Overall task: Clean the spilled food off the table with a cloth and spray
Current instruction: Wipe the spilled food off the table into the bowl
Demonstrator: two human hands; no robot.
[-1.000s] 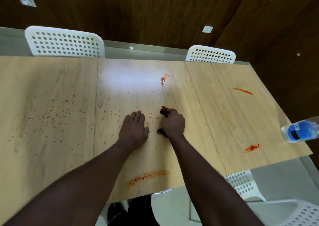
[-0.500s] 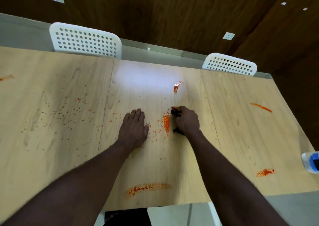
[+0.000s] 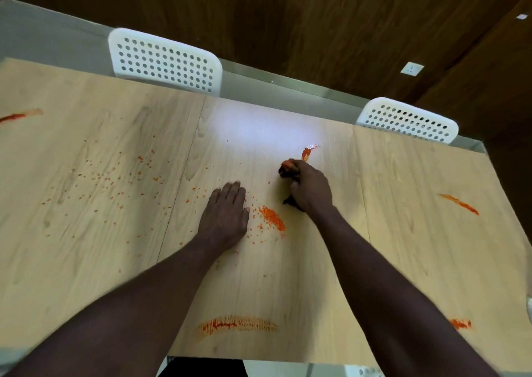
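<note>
Light wooden surface (image 3: 86, 204), seen from above. Person's left grip (image 3: 227, 218) released, palm flat on surface. Person's right grip (image 3: 311, 189) clenched round dark crumpled cloth (image 3: 288, 171). Cloth mostly hidden under fingers, orange-stained tip showing. Heap of orange food crumbs (image 3: 272, 218) between grips. Pale object (image 3: 529, 309) cut off at right edge, unidentifiable.

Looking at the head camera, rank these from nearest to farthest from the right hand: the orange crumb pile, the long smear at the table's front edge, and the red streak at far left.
1. orange crumb pile, just left of the right hand
2. long smear, at the front edge
3. red streak, far left
</note>
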